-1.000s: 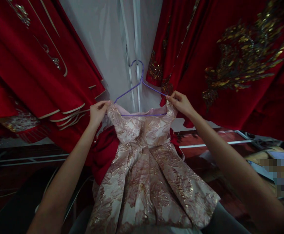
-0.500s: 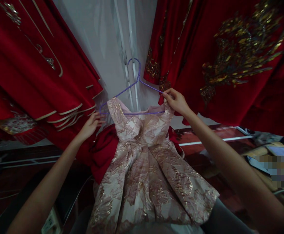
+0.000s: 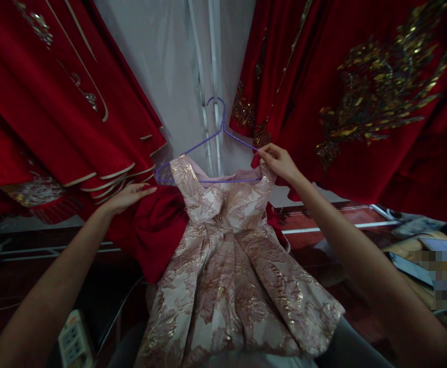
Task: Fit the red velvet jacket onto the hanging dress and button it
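A pink and gold brocade dress (image 3: pixel 229 271) with pleats lies spread over my lap, its shoulder straps on a purple wire hanger (image 3: pixel 223 121). The hanger's hook points away from me. My right hand (image 3: pixel 281 162) pinches the hanger's right arm beside the strap; its fingertips partly cover that spot. Just left of the hanger's left end, my left hand (image 3: pixel 130 197) is stretched out with its fingers extended, holding nothing. Behind the dress's left side is a bunched dark red cloth (image 3: pixel 158 225).
Red garments with pale-edged hems (image 3: pixel 73 102) hang at left. Another red garment with gold sequin embroidery (image 3: pixel 373 97) hangs at right. A grey-white curtain (image 3: pixel 150 46) falls between them. A power strip (image 3: pixel 73 340) is at lower left, a phone (image 3: pixel 411 268) at right.
My left hand has moved left and slightly down, away from the hanger's left end. My right hand keeps its pinch on the hanger. The view has shifted slightly.
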Demonstrator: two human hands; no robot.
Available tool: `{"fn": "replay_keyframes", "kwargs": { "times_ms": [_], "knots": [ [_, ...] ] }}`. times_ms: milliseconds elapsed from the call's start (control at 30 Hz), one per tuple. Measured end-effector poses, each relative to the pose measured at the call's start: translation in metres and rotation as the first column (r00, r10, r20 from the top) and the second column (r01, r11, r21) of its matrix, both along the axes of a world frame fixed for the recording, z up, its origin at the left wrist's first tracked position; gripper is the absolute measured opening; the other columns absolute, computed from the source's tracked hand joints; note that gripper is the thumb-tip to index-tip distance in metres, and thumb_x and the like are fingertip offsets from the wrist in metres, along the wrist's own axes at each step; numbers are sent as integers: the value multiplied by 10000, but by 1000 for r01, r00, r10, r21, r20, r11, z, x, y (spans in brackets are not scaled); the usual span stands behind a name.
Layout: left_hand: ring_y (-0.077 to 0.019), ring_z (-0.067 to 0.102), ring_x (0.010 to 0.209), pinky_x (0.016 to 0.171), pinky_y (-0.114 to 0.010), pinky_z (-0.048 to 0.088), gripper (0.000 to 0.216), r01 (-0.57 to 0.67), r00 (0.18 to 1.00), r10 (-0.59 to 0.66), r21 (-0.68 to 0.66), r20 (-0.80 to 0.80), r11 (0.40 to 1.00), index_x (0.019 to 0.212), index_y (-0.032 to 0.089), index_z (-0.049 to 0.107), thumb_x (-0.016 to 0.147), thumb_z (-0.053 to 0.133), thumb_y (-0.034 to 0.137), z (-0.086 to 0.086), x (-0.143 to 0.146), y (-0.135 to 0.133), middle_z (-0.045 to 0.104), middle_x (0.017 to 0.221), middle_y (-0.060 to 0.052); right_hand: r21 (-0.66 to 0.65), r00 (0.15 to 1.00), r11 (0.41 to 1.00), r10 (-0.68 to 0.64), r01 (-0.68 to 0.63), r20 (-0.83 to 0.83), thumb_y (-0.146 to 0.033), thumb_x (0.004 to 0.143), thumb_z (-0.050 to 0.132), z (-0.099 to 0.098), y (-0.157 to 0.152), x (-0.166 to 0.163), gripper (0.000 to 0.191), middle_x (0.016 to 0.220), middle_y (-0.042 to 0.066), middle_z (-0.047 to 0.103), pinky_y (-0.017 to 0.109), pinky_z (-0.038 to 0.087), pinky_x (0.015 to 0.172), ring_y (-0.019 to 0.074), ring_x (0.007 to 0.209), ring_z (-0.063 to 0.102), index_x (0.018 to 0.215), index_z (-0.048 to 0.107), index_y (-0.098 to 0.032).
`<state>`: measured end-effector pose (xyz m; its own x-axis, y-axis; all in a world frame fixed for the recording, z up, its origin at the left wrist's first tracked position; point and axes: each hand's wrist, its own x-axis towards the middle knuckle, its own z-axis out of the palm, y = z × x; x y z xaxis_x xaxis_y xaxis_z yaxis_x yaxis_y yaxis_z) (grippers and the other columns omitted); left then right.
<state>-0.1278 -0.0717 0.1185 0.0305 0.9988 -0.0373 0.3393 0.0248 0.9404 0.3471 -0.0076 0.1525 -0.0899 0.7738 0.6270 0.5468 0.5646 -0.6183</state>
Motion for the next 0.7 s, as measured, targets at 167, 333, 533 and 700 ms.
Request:
{"fn": "replay_keyframes", "kwargs": {
  "times_ms": [167, 333, 533, 700],
  "knots": [
    [-180, 601, 650, 661, -312, 501, 312, -276, 930, 346, 392, -122, 878, 763, 145, 647, 610, 782, 382, 65, 40, 38, 633, 685, -45, 19, 997, 998, -68, 67, 45, -513, 835, 542, 7, -10, -1, 320, 707, 18, 620, 270, 384, 611, 157, 653, 541, 855, 630, -205],
    [-149, 544, 668, 726, -289, 449, 174, -64, 914, 309, 660, -262, 749, 739, 151, 570, 725, 687, 278, 93, 119, 47, 545, 660, 4, 86, 986, 993, -94, 83, 138, -497, 849, 543, 28, -42, -12, 298, 691, 30, 630, 285, 386, 624, 160, 634, 548, 805, 620, -211],
    [-127, 536, 625, 642, -265, 426, 156, 44, 997, 5, 590, -80, 806, 812, 181, 492, 830, 578, 310, 73, 186, 33, 554, 685, 2, 46, 992, 999, -29, 24, 124, -553, 828, 556, 28, -44, -13, 359, 691, 30, 642, 284, 405, 595, 158, 628, 567, 759, 614, -205],
    [-162, 563, 723, 694, -301, 446, 164, 135, 978, -36, 495, -204, 858, 738, 181, 520, 770, 621, 306, 75, 164, 44, 572, 718, -11, -346, 984, 925, 177, -155, 32, -683, 785, 516, 28, 1, 1, 513, 574, 35, 603, 292, 414, 494, 153, 519, 532, 705, 659, -197]
  ]
}}
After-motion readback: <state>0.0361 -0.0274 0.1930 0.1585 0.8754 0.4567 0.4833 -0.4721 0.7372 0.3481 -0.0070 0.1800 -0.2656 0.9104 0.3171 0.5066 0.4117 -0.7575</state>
